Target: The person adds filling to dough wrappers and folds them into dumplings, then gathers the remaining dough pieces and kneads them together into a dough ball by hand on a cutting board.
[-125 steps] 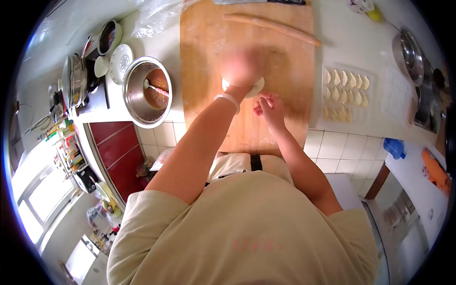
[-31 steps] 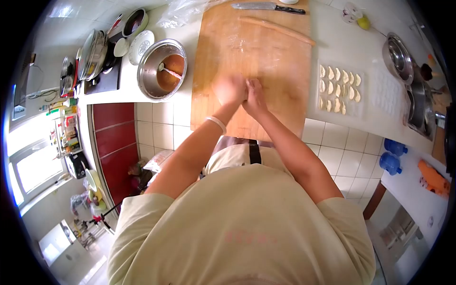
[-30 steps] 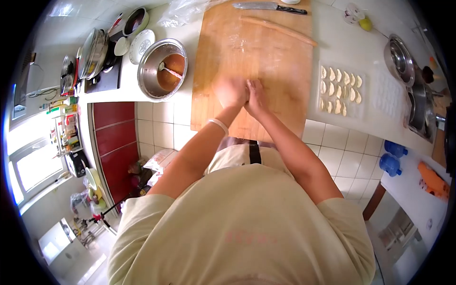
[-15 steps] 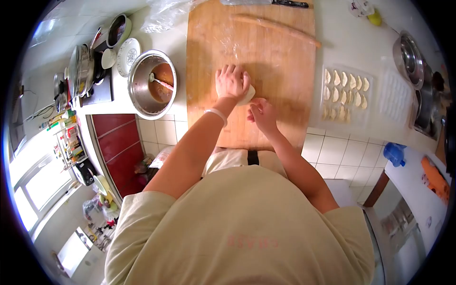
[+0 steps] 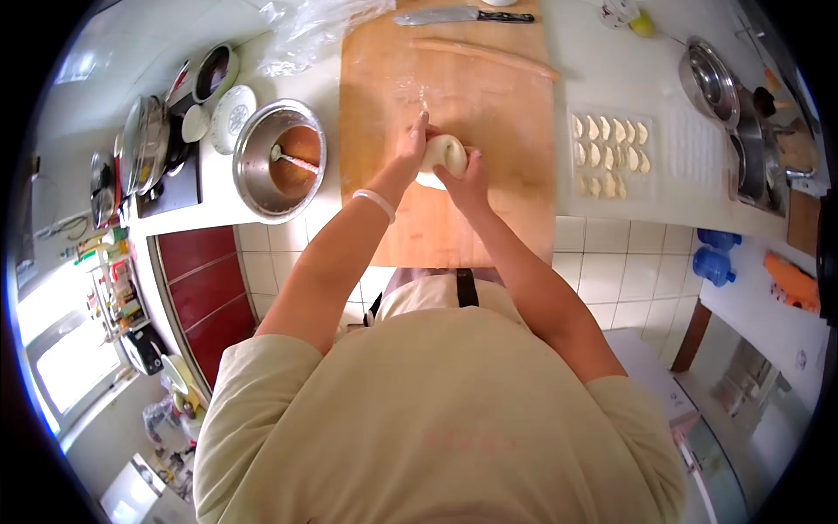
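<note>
A pale lump of dough [image 5: 443,158] is between my two hands over the wooden board [image 5: 384,105]. My left hand [image 5: 411,147] lies along its left side, fingers pointing away from me. Around its right side curls my right hand [image 5: 469,181], the thumb pressed onto the near face of the dough. A fold or dent shows in the top of the lump. Whether the dough touches the board I cannot tell.
Near the board's far end lie a rolling pin [image 5: 489,57] and a knife [image 5: 449,16]. To the left stands a steel pot [image 5: 249,166] with reddish filling and a spoon [image 5: 278,152]. A tray [image 5: 650,179] of dumplings sits at right, beside steel bowls [image 5: 709,83].
My left hand has gone from pressing down on top of the dough to its left side. My right hand has come up onto the dough, which now shows between both hands.
</note>
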A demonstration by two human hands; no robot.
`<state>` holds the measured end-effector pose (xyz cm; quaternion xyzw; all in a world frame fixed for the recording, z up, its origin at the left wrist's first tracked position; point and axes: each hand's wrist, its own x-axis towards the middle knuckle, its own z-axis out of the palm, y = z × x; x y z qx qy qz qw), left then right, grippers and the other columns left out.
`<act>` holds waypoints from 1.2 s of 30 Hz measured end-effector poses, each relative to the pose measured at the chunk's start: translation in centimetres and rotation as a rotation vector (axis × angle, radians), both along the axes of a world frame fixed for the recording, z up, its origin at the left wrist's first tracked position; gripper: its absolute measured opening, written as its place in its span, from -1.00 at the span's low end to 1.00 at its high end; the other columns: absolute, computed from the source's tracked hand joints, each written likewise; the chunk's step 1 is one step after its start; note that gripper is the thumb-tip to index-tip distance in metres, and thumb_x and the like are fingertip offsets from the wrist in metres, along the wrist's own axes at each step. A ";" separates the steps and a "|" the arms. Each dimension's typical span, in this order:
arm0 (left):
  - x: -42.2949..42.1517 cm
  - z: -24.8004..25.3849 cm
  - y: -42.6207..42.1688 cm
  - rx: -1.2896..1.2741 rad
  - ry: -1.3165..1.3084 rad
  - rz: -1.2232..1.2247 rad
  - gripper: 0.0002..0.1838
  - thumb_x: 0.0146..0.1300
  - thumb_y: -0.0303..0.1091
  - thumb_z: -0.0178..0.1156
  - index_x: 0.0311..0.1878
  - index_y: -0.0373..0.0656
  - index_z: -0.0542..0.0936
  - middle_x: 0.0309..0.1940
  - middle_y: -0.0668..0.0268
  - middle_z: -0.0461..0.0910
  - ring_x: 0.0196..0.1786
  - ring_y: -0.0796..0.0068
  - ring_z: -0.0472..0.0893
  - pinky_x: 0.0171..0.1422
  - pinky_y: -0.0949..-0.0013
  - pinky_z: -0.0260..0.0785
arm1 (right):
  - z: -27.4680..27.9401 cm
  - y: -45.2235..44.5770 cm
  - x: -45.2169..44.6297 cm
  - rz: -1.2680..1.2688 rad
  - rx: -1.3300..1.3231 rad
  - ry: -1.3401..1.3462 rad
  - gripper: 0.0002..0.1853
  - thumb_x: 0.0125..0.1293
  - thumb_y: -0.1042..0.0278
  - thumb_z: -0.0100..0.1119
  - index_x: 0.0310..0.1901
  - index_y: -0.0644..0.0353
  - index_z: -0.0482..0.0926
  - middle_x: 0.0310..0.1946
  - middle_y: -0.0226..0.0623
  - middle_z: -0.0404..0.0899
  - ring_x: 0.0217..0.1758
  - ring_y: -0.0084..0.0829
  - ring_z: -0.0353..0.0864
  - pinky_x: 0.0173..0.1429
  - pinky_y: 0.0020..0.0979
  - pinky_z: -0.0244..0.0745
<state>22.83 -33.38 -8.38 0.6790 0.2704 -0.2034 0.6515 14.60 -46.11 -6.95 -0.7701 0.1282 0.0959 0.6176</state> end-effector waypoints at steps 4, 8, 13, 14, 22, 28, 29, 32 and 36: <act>-0.6 5.6 -0.3 -0.124 0.322 -0.150 -0.23 0.39 0.33 -0.24 -0.15 -0.29 0.63 -0.32 0.19 0.63 -0.29 0.31 0.52 -0.07 0.26 0.39 | 3.7 -0.1 -1.6 0.328 -0.446 -0.434 -0.34 -0.03 0.49 0.39 0.16 0.19 0.35 -0.05 -0.02 0.43 0.03 0.06 0.42 0.13 -0.08 0.40; -4.2 4.1 -1.1 0.587 -0.040 -0.375 -0.36 0.41 0.22 -0.20 -0.15 -0.20 0.62 -0.26 0.06 0.64 -0.17 0.03 0.60 -0.03 0.05 0.42 | 1.4 -0.5 -1.4 0.346 -0.448 -0.450 -0.36 -0.07 0.52 0.39 0.14 0.10 0.44 -0.05 -0.06 0.41 0.08 0.05 0.39 0.17 -0.07 0.37; -8.6 3.6 -4.6 1.023 -0.585 -0.201 -0.72 0.31 -0.15 -0.01 -0.33 -0.07 0.61 -0.28 0.21 0.59 -0.12 0.10 0.53 -0.06 0.03 0.31 | -0.8 -3.2 -0.9 0.359 -0.373 -0.476 -0.46 -0.02 0.51 0.32 0.09 0.18 0.47 -0.06 -0.05 0.48 0.04 0.00 0.46 0.11 -0.08 0.42; -8.6 3.6 -4.6 1.098 -0.687 -0.216 -0.76 0.26 -0.15 0.03 -0.36 -0.04 0.60 -0.30 0.25 0.57 -0.14 0.15 0.51 -0.07 0.07 0.28 | -1.0 -3.7 -0.9 0.349 -0.417 -0.508 -0.48 0.00 0.51 0.29 0.09 0.21 0.47 -0.07 -0.05 0.51 0.02 -0.01 0.49 0.10 -0.09 0.43; -3.4 2.0 -4.2 1.163 -0.773 -0.422 -0.80 0.16 -0.13 0.10 -0.40 -0.03 0.57 -0.33 0.30 0.54 -0.16 0.18 0.48 -0.09 0.10 0.27 | -2.7 -5.6 -2.2 0.026 0.271 -0.015 -0.67 0.22 0.50 0.21 0.01 0.36 0.42 -0.27 -0.19 0.57 -0.33 -0.48 0.60 -0.25 -0.46 0.53; 0.8 1.7 -3.1 1.061 -0.811 -0.433 -0.79 0.21 -0.17 0.06 -0.40 -0.05 0.57 -0.37 0.26 0.55 -0.18 0.16 0.50 -0.06 0.11 0.29 | -1.2 -0.8 -1.8 -0.145 0.630 0.186 -0.71 0.26 0.53 0.19 -0.05 0.37 0.36 -0.25 -0.17 0.58 -0.29 -0.46 0.63 -0.24 -0.44 0.57; 2.2 1.7 -3.0 0.999 -0.763 -0.418 -0.74 0.27 -0.16 0.01 -0.38 -0.08 0.59 -0.36 0.20 0.59 -0.18 0.09 0.54 -0.05 0.07 0.34 | -0.4 0.2 -1.1 -0.184 0.685 0.182 -0.72 0.26 0.53 0.19 -0.05 0.37 0.35 -0.23 -0.17 0.57 -0.29 -0.45 0.63 -0.23 -0.42 0.60; 2.9 2.2 -3.3 0.915 -0.664 -0.319 -0.71 0.31 -0.14 -0.01 -0.33 -0.09 0.62 -0.35 0.16 0.62 -0.17 0.03 0.57 -0.06 0.04 0.39 | -0.6 1.2 0.7 -0.192 0.681 0.221 -0.67 0.30 0.46 0.20 -0.01 0.38 0.33 -0.16 -0.14 0.58 -0.26 -0.39 0.67 -0.12 -0.43 0.61; 1.7 1.9 -2.6 0.827 -0.354 -0.354 -0.55 0.36 0.06 -0.08 -0.22 -0.07 0.65 -0.22 0.11 0.65 -0.16 0.02 0.59 -0.05 0.08 0.45 | -0.8 0.6 0.7 -0.218 0.541 0.249 -0.59 0.25 0.34 0.29 0.00 0.35 0.36 -0.15 -0.14 0.59 -0.21 -0.32 0.66 -0.14 -0.37 0.58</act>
